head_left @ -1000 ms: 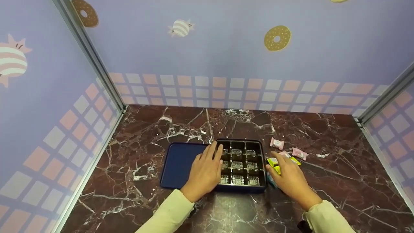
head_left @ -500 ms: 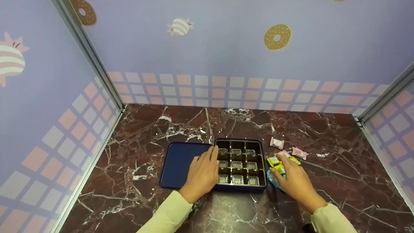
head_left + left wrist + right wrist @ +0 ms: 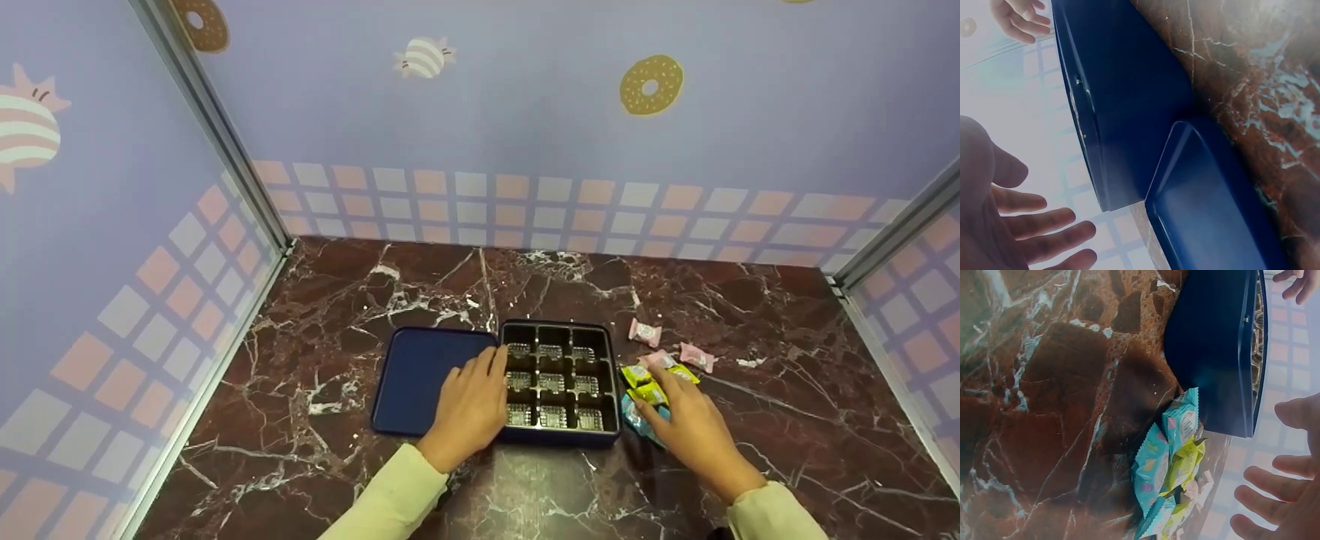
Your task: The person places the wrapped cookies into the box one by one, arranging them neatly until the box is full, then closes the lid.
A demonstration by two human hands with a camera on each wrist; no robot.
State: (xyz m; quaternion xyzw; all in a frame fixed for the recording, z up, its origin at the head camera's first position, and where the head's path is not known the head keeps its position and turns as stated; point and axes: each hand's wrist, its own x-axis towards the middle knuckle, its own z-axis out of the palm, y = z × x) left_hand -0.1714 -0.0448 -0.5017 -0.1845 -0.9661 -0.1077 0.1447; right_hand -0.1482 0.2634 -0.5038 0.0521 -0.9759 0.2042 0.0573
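Observation:
A dark blue tin (image 3: 559, 437) with a black divided insert stands in the middle of the table, its visible compartments without candy. Against its left side lies the blue lid (image 3: 420, 375). My left hand (image 3: 469, 401) hovers over the lid and the tin's left edge, fingers extended, holding nothing. To the right of the tin, my right hand (image 3: 694, 424) hovers with spread fingers above a pile of wrapped candies. Yellow candies (image 3: 636, 375) and blue candies (image 3: 1151, 467) lie closest to the tin, the blue ones partly hidden in the head view. Pink candies (image 3: 697, 357) lie farther back.
The dark marbled table (image 3: 330, 480) reaches to patterned panels (image 3: 450, 135) at the back and on both sides. Metal posts (image 3: 217, 127) stand at the corners. One pink candy (image 3: 644, 331) lies apart behind the pile.
My left hand has shifted slightly left, off the insert's edge. My right hand has drawn a little to the right and nearer, uncovering more of the yellow and blue candies.

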